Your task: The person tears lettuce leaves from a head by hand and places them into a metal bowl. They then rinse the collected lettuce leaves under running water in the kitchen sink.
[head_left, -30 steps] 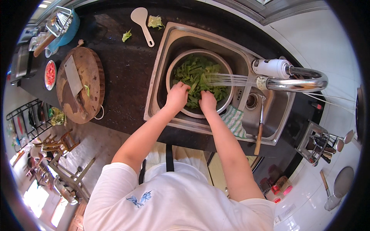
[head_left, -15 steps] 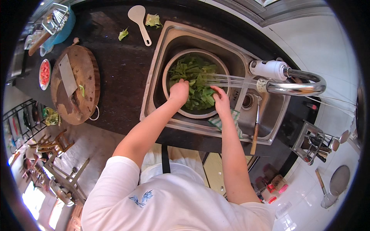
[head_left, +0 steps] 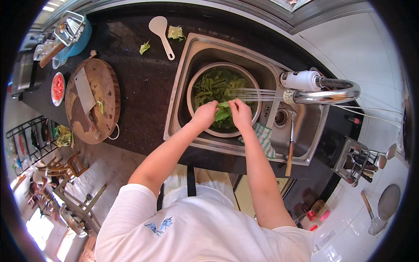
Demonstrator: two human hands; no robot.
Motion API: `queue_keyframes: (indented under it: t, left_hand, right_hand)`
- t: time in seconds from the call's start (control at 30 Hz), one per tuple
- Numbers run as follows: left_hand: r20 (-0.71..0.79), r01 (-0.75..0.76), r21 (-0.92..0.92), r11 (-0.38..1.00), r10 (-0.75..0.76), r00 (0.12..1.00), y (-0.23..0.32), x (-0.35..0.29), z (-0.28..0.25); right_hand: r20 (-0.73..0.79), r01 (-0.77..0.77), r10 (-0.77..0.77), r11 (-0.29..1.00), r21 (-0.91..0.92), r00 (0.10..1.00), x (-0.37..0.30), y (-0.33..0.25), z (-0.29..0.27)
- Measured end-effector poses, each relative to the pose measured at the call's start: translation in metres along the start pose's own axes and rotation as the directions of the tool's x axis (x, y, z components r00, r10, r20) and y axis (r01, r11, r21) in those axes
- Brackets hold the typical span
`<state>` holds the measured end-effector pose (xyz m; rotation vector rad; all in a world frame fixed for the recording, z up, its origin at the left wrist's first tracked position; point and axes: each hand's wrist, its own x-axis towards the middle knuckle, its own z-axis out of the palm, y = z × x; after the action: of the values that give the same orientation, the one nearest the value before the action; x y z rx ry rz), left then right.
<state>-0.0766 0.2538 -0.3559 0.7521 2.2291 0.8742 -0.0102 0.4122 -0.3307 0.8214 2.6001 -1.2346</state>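
Both hands worked over the round metal basin (head_left: 192, 94) that sat in the left compartment of the steel sink (head_left: 174, 105). The left hand (head_left: 204, 115) and the right hand (head_left: 241, 112) met above the near side of the basin and together held one green leaf (head_left: 222, 112). The fingers of each hand were curled and pinched the leaf from opposite ends. The rest of the leafy greens (head_left: 214, 85) lay loose in the basin, toward its far side.

Water ran in thin jets (head_left: 255, 93) from the spray head of the faucet (head_left: 321, 89), leftward across the basin, passing just beyond the held leaf.

Procedure for the step in hand, as judged from this view:
1. Keep the leaf over the basin so runoff falls inside it.
2. Hold by the edges only; a hard pinch would likely bruise or tear the blade.
3. Bring the flat face into the jets and turn it so both faces are rinsed.

Orientation: the long axis of the leaf ran roughly left to right between the two hands, nearly parallel to the jets. Which end was the stem could not be told.
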Motion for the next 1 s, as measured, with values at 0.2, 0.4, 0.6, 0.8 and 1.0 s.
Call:
queue_keyframes:
  t: [0.2, 0.4, 0.6, 0.8, 1.0]
  left_hand:
    - [0.109, -0.106, -0.034, 0.994, 0.109, 0.988, 0.0, -0.005, -0.013]
    - [0.057, -0.202, -0.099, 0.974, 0.208, 0.976, 0.006, -0.011, -0.024]
    - [-0.237, -0.318, -0.093, 0.944, 0.289, 0.927, 0.032, -0.02, -0.014]
    - [-0.207, -0.183, -0.08, 0.98, 0.164, 0.965, 0.024, -0.016, 0.013]
    - [-0.307, -0.195, 0.14, 0.971, 0.23, 0.923, 0.004, 0.005, 0.001]
  right_hand:
    - [0.282, 0.024, -0.069, 0.987, 0.16, 0.957, -0.006, -0.003, -0.005]
    - [0.396, -0.168, -0.026, 0.878, 0.448, 0.918, -0.003, 0.01, 0.006]
    - [0.458, -0.427, 0.227, -0.171, 0.888, 0.86, -0.018, 0.016, 0.043]
    - [0.04, -0.212, 0.42, 0.372, 0.904, 0.907, 0.0, 0.071, 0.03]
    - [-0.091, -0.317, 0.343, 0.923, 0.22, 0.935, 0.014, 0.074, 0.029]
